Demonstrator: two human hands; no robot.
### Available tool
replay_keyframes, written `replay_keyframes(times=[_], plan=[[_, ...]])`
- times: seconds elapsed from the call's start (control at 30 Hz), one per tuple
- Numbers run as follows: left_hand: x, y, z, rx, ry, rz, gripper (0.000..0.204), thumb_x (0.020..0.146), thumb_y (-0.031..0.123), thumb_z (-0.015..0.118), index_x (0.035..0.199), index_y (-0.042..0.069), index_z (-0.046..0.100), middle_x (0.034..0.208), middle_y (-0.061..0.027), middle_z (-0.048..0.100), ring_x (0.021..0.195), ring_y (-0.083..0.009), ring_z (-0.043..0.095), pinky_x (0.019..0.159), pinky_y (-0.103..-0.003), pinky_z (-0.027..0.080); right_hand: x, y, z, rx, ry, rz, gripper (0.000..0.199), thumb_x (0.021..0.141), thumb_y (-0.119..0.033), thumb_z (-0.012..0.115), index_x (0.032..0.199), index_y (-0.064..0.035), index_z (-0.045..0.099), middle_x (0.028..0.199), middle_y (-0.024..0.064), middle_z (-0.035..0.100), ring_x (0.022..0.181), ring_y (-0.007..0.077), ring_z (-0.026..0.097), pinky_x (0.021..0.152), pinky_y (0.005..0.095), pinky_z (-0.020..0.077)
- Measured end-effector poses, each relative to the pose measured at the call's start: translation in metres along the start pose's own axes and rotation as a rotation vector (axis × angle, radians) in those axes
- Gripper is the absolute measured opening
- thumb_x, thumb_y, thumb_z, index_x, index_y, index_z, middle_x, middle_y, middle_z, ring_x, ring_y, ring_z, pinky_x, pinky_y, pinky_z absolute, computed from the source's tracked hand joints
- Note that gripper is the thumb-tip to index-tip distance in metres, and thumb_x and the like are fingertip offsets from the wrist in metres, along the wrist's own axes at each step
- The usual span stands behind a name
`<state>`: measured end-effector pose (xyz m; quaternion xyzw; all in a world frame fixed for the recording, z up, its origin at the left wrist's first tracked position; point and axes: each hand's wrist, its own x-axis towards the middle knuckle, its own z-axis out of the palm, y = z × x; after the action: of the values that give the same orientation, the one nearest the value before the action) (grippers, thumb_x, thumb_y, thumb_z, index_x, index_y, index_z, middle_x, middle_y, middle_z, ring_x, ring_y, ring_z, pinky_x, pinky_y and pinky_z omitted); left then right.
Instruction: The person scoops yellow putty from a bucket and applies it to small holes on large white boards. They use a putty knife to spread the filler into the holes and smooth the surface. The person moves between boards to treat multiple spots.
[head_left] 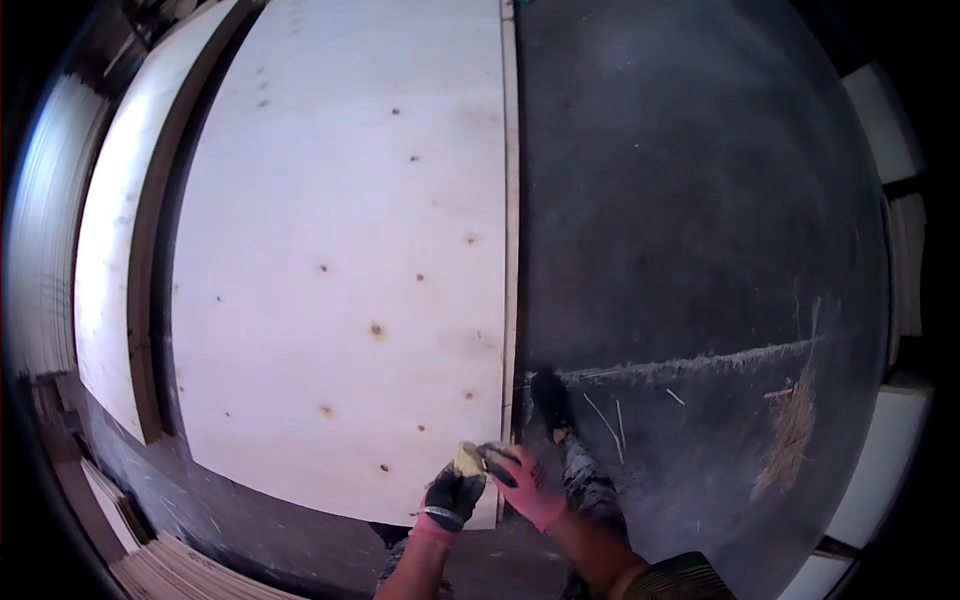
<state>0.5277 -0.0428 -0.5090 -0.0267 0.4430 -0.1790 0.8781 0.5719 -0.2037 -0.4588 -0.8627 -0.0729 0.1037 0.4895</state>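
Both my hands meet above the near right corner of a large pale plywood sheet [300,200] marked with brown knots. They wear pink gloves with dark fingers. My left hand [455,493] is closed on a yellowish lump [468,459] that looks like wood putty. Touching or almost touching that lump, my right hand [522,482] has its fingers bent inward. Whether a thin tool is in the right hand I cannot make out, since its fingers cover the spot.
Left of the sheet stands another stack of boards [115,230], with a dark gap between. More sheets [190,570] lie at the lower left. On the dark floor [690,200] at right are wood slivers and a heap of straw-coloured scraps [790,435]. Pale stacks [880,460] line the right edge.
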Motion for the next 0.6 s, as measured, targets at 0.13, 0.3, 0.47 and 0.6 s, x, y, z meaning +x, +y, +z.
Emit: replay_keyframes(times=[0.13,0.3,0.47,0.6], plan=[[-0.044,-0.028,0.065,0.269,0.077,0.015,0.039,0.086,0.010,0.044,0.125,0.006,0.042,0.122,-0.0071,0.048,0.108,-0.0225,0.048,0.094,-0.037,0.038,-0.020,-0.038,-0.047,0.005,0.061,0.064,0.035,0.072,-0.007,0.063,0.107,-0.0075,0.056,0.110,0.0093,0.050,0.100,0.0269,0.051,0.084,0.0334,0.0438],[-0.060,-0.085,0.195,0.455,-0.153,-0.003,0.044,0.081,0.011,0.052,0.123,0.004,0.041,0.116,-0.0088,0.051,0.105,-0.0259,0.050,0.092,-0.040,0.040,-0.024,-0.052,-0.166,-0.081,0.132,0.161,0.035,0.071,-0.011,0.064,0.105,-0.0093,0.058,0.109,0.0102,0.051,0.100,0.0271,0.051,0.085,0.0339,0.0431],[-0.046,-0.140,0.312,0.684,-0.294,0.026,0.056,0.075,0.014,0.062,0.125,0.006,0.039,0.119,-0.0067,0.049,0.109,-0.0226,0.047,0.095,-0.039,0.037,-0.027,-0.056,-0.319,0.275,0.482,0.655,0.026,0.073,-0.008,0.061,0.098,-0.0033,0.059,0.094,0.0103,0.060,0.088,0.0220,0.057,0.081,0.0311,0.0438],[-0.042,-0.172,0.401,0.649,-0.285,-0.047,0.050,0.079,0.006,0.053,0.126,0.004,0.038,0.124,-0.0094,0.046,0.112,-0.0254,0.046,0.096,-0.043,0.037,-0.025,-0.041,-0.398,0.498,0.768,0.780,0.022,0.075,-0.009,0.059,0.096,-0.0013,0.059,0.093,0.0089,0.061,0.085,0.0160,0.056,0.078,0.0288,0.0438]])
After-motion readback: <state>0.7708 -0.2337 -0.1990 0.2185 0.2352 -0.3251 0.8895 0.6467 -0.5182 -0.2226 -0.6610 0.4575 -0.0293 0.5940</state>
